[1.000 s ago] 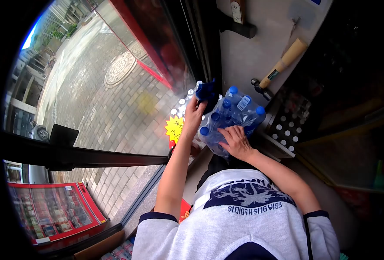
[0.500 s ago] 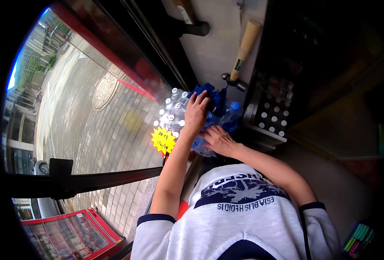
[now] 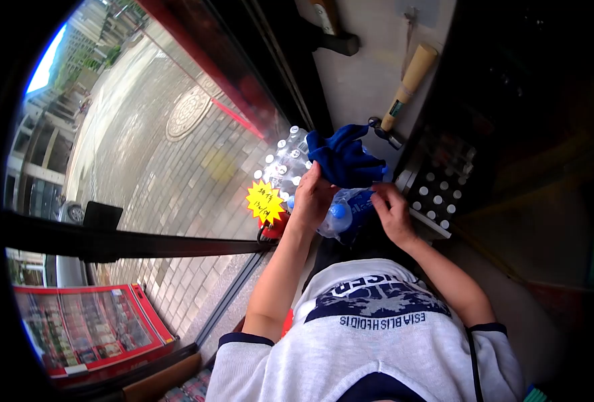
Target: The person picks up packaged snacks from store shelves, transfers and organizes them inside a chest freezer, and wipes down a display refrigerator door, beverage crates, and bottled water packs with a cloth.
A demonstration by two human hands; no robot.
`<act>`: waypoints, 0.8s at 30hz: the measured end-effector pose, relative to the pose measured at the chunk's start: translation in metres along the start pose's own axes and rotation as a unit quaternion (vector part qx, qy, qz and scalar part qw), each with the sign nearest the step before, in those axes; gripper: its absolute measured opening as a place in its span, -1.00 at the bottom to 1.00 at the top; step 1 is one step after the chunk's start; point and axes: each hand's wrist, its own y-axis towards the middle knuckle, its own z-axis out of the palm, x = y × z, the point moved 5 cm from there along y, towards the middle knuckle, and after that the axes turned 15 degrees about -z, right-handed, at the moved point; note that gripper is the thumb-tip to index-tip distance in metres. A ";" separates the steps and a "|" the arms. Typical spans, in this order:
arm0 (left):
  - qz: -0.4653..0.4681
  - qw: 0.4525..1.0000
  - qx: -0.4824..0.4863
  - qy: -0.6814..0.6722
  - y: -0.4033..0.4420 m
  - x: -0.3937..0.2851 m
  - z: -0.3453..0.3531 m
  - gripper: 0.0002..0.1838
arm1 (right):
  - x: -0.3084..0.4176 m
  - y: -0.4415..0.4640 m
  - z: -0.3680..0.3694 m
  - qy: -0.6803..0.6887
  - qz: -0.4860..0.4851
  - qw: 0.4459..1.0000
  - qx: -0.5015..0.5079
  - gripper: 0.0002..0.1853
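A dark blue cloth (image 3: 347,155), crumpled and partly raised, is in the grip of my left hand (image 3: 312,199) at its lower left edge. My right hand (image 3: 395,213) is near the cloth's lower right side with its fingers pinched together; what lies between the fingertips is hidden. Below the cloth, between both hands, is a pack of blue-capped water bottles (image 3: 338,212) in clear and blue plastic wrap. Beyond my left hand stand several clear bottles with white caps (image 3: 290,156). A yellow star-shaped price sign (image 3: 265,201) is beside my left wrist.
A wooden-handled hammer (image 3: 404,100) and another hammer-like tool (image 3: 337,40) are on the pale surface ahead. Dark bottles with white caps (image 3: 437,194) stand in a case at right. A glass door frame (image 3: 170,236) and a red display cabinet (image 3: 96,328) are at left.
The blue cloth has been lifted and spread out from a bunched heap. My left hand has come down to its lower edge, and my right hand has moved right. The view has shifted.
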 end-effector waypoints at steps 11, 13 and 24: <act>0.143 0.981 -0.046 -0.125 -0.110 0.022 -0.020 -0.65 | 0.045 0.058 0.045 0.263 0.026 0.941 0.210 -0.80; 0.223 0.961 -0.058 -0.151 -0.149 0.024 -0.032 -0.63 | 0.048 0.064 0.060 0.414 0.092 0.888 0.175 -0.83; 0.364 0.857 -0.341 -0.130 -0.309 0.068 -0.093 -0.78 | 0.117 0.046 0.149 0.601 0.267 0.732 0.179 -0.76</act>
